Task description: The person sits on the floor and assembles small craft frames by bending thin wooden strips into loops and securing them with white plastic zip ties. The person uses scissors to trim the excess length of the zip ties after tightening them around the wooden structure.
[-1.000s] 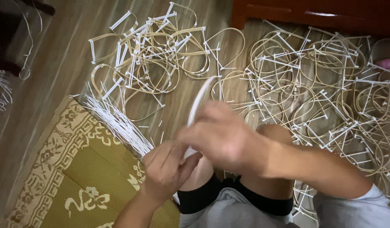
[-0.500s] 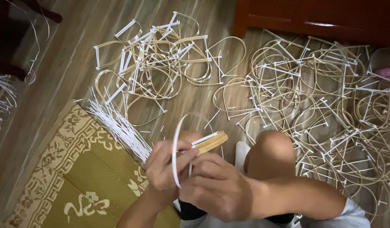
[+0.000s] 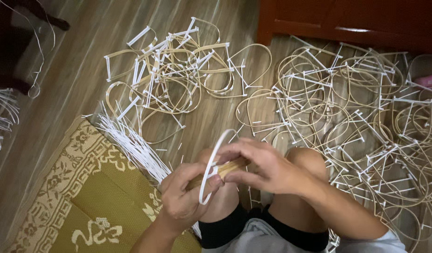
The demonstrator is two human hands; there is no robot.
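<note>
1. Down below is a brown wood floor (image 3: 75, 79) with long boards that fills most of the frame.
2. At the lower left lies a green and gold woven mat with curly patterns (image 3: 61, 206). A bundle of thin white sticks (image 3: 131, 145) rests on its top edge and points to the upper left.
3. At the top right stands a dark red wooden cabinet (image 3: 347, 18), with its bottom edge on the floor.
4. At the top middle, a heap of tan loops with white bars (image 3: 174, 75) lies on the boards. A bigger heap of the same loops (image 3: 366, 107) fills the right side and reaches down past the person's knee (image 3: 305, 159).
5. At the far left edge, some thin white wires (image 3: 3, 112) curl on the floor. Something dark sits in the upper left corner, too dim to tell what it is.
6. At the far right edge, a small pink thing (image 3: 429, 80) peeks out. I cannot tell what it is.
7. In the lower middle, the left hand (image 3: 185, 194) is closed around a thin white curved strip (image 3: 211, 164) and a short tan stick (image 3: 227, 167).
8. Next to it, the right hand (image 3: 263, 166) pinches the other end of the tan stick with its fingertips. Both hands touch, just above the bare knees.
9. No boxes, labels or signs show.
</note>
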